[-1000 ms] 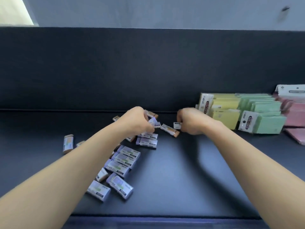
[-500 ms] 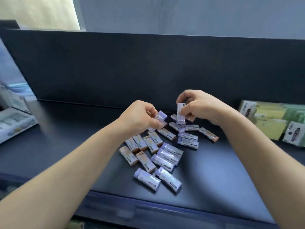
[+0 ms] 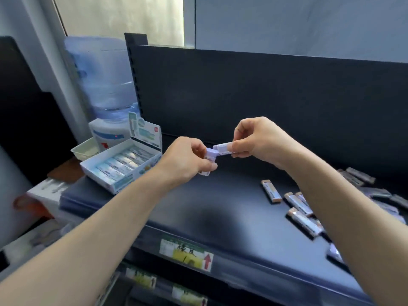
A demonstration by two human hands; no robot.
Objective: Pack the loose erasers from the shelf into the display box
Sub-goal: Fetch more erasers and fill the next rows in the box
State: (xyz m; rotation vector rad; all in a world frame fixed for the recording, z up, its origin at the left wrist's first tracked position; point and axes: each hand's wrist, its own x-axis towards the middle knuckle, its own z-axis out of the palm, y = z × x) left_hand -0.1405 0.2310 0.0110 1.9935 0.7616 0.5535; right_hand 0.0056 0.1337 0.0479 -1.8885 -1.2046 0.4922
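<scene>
Holding erasers up above the dark shelf (image 3: 220, 208), both hands are busy in the head view. The left hand (image 3: 187, 160) is curled tight around a small bunch of purple erasers (image 3: 209, 156), and their ends poke out at the top and bottom of the fist. The right hand (image 3: 254, 140) pinches one more eraser (image 3: 223, 149) between thumb and fingers, lying flat, with its tip touching the bunch. It looks like the step in hand is gathering them into one stack to carry. The display box (image 3: 123, 184) sits at the left end of the shelf, lid flap up, with a row of erasers already inside and some room near its front. Many loose erasers (image 3: 302, 215) lie on the shelf to the right, partly hidden by the right arm. Next, the hands would need to move left to the box and lay the bunch in neatly beside the row, all facing the same way.
</scene>
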